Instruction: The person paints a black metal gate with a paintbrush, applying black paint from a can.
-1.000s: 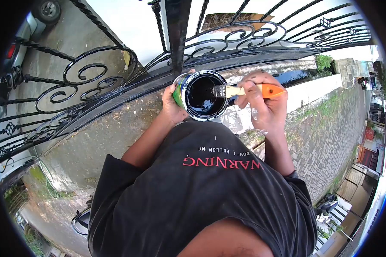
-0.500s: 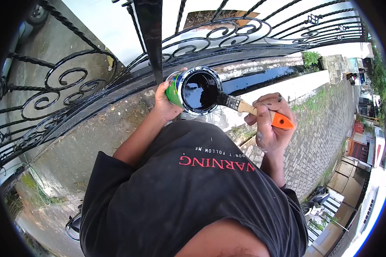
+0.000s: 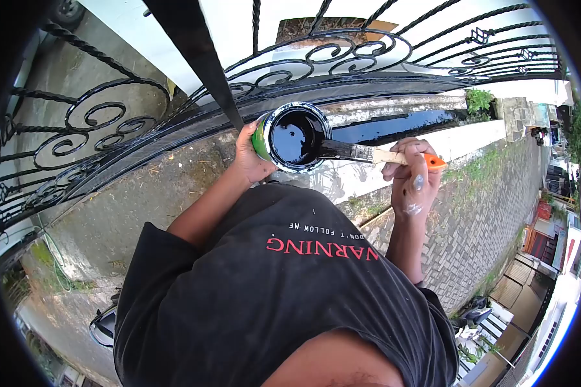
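My left hand (image 3: 249,161) is wrapped round the side of a green paint can (image 3: 259,140), whose open mouth faces up toward me. Glossy black paint (image 3: 294,138) fills part of it, and dark smears mark the rim. In my right hand (image 3: 414,174) is a paintbrush (image 3: 388,157) with a pale wooden handle and an orange end, gripped between thumb and fingers. Its black, paint-coated bristles lie at the can's right rim, roughly level. Paint specks show on my right hand.
A black wrought-iron gate (image 3: 342,55) with scrolls and twisted bars runs across the far side. One dark upright post (image 3: 197,58) comes down close to the can. A water-filled drain channel (image 3: 394,129) and a paved lane (image 3: 484,200) lie to the right.
My right hand has moved slightly up and right, and the brush now lies more level, with more of its bristles showing at the rim. The can has shifted slightly left.
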`<action>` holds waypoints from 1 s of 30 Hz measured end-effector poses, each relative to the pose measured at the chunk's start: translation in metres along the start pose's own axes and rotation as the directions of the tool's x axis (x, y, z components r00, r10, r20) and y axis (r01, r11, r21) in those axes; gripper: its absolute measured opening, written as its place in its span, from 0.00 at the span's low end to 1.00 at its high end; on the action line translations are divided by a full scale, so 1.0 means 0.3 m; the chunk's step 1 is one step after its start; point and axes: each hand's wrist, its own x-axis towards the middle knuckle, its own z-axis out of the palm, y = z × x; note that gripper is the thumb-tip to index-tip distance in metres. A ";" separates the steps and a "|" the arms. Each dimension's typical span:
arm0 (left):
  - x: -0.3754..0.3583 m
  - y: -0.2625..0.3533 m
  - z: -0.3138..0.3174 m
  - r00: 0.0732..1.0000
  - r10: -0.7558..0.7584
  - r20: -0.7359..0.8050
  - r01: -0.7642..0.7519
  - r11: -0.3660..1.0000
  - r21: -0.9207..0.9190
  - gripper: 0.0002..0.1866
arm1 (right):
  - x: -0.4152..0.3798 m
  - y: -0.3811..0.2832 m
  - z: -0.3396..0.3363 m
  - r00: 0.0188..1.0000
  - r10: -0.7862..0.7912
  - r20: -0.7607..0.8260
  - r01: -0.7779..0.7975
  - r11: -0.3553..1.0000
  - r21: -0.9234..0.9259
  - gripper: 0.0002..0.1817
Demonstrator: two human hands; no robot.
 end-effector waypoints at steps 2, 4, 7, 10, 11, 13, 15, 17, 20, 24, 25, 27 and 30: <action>0.024 -0.015 0.010 1.000 0.003 -0.007 -0.003 1.000 0.016 0.41 | 0.046 0.067 -0.072 0.990 0.139 -0.006 -0.136 0.978 0.158 0.06; 0.047 -0.030 0.007 0.998 -0.044 -0.055 0.043 0.999 -0.019 0.44 | 0.077 0.135 -0.122 0.958 0.285 0.018 -0.280 0.924 0.259 0.08; 0.071 -0.060 0.005 0.988 -0.107 -0.112 0.104 0.994 -0.032 0.46 | 0.098 0.233 -0.161 0.900 0.431 0.061 -0.424 0.836 0.349 0.08; 0.124 -0.112 -0.105 0.983 -0.160 -0.093 0.148 0.981 -0.124 0.38 | 0.108 0.284 -0.176 0.867 0.493 0.075 -0.474 0.769 0.428 0.07; 0.135 -0.127 -0.124 0.983 -0.171 -0.061 0.160 0.975 -0.152 0.30 | 0.112 0.299 -0.182 0.857 0.509 0.080 -0.487 0.749 0.449 0.07; 0.163 -0.148 -0.229 0.967 -0.253 0.016 0.247 0.927 -0.283 0.25 | 0.137 0.333 -0.196 0.857 0.503 0.116 -0.490 0.721 0.490 0.07; 0.200 -0.155 -0.400 0.914 -0.391 0.107 0.393 0.791 -0.469 0.29 | 0.170 0.377 -0.215 0.834 0.539 0.115 -0.511 0.678 0.529 0.07; 0.170 -0.138 -0.357 0.913 -0.378 0.154 0.408 0.835 -0.368 0.42 | 0.218 0.456 -0.244 0.842 0.527 0.115 -0.485 0.646 0.589 0.06; 0.137 -0.086 -0.227 0.915 -0.384 0.120 0.400 0.837 -0.372 0.54 | 0.291 0.628 -0.297 0.867 0.483 0.121 -0.442 0.635 0.634 0.09; 0.062 -0.053 -0.249 0.917 -0.399 0.001 0.359 0.823 -0.441 0.49 | 0.341 1.000 -0.405 0.850 0.497 0.176 -0.488 0.614 0.620 0.10; 0.075 -0.045 -0.238 0.929 -0.371 0.015 0.340 0.833 -0.436 0.44 | 0.345 1.102 -0.412 0.846 0.506 0.167 -0.495 0.632 0.596 0.11; 0.048 -0.022 -0.264 0.911 -0.405 -0.078 0.336 0.837 -0.431 0.40 | 0.326 1.300 -0.408 0.819 0.569 0.075 -0.515 0.673 0.531 0.13; 0.056 0.022 -0.335 0.863 -0.489 -0.127 0.391 0.805 -0.446 0.24 | 0.287 1.637 -0.379 0.736 0.677 0.003 -0.572 0.619 0.538 0.14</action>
